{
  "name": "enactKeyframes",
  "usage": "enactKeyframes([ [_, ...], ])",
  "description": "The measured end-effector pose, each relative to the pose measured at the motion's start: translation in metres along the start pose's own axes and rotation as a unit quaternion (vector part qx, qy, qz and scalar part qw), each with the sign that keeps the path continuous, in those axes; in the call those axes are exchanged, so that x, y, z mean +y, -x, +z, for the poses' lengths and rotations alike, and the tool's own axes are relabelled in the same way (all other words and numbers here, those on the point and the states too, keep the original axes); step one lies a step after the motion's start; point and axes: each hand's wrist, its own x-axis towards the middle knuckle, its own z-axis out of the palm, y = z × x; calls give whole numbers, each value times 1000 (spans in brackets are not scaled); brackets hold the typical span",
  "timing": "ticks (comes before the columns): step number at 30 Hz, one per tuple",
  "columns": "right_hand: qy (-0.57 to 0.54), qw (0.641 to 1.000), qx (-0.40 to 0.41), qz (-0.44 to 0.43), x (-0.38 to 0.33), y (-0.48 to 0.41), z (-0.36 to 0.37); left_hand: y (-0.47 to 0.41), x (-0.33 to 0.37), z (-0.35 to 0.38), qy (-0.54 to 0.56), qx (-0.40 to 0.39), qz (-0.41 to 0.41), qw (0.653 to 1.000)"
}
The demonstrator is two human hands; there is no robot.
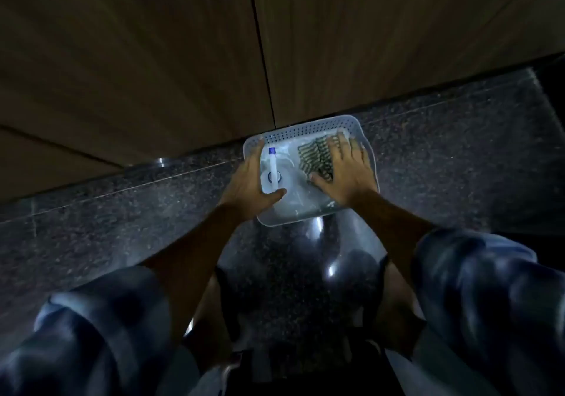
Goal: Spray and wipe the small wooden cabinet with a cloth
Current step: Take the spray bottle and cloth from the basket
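A white perforated plastic basket (308, 129) stands on the dark speckled floor against the wooden cabinet (153, 59). Inside it, a white spray bottle (272, 171) with a blue nozzle tip stands at the left. A dark patterned cloth (315, 158) lies at the right. My left hand (249, 181) wraps around the bottle, thumb at its near side and fingers along its far left. My right hand (348, 169) lies flat, fingers spread, on the cloth; whether it grips the cloth is unclear.
The cabinet front fills the upper view, with a vertical door seam (263, 53) just above the basket. Polished granite floor (91, 218) stretches left and right. My knees in blue patterned cloth (489, 298) frame the lower corners. The scene is dim.
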Motion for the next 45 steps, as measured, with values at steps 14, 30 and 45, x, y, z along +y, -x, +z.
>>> enactKeyframes([
  [14, 19, 997, -73, -35, 32, -59, 122, -48, -62, 75, 67, 78, 8, 995],
  [30, -234, 972, -37, 3, 35, -75, 114, -70, -31, 87, 155, 135, -34, 978],
  [45, -921, 373, 20, 108, 4, 55, -211, 7, 208, -79, 187, 228, 45, 954],
])
